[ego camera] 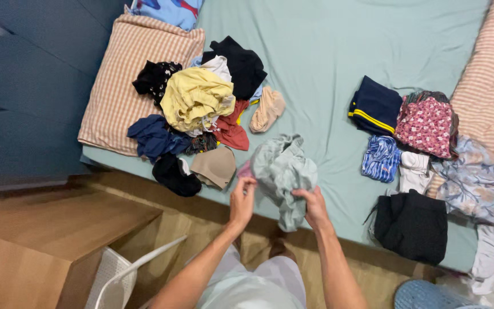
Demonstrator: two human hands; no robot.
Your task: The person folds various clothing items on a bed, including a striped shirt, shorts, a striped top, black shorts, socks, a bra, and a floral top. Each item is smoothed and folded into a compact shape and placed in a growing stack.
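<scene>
Both hands grip the crumpled pale grey-green cotton garment (283, 171) at the near edge of the mint-sheeted bed (327, 51): left hand (242, 201) pinches its left edge, right hand (314, 207) is closed on the lower right fold. Best handling, I judge: find a seam or hem, spread hands apart, shake flat. Unsorted clothes heap (198, 106) lies far left, folded stacks (407, 131) right.

Garment (284, 171) at bed (327, 51) near edge; unfolded heap (201, 114) left; folded stacks (413, 149) right; pillow (124, 80) far left.
</scene>
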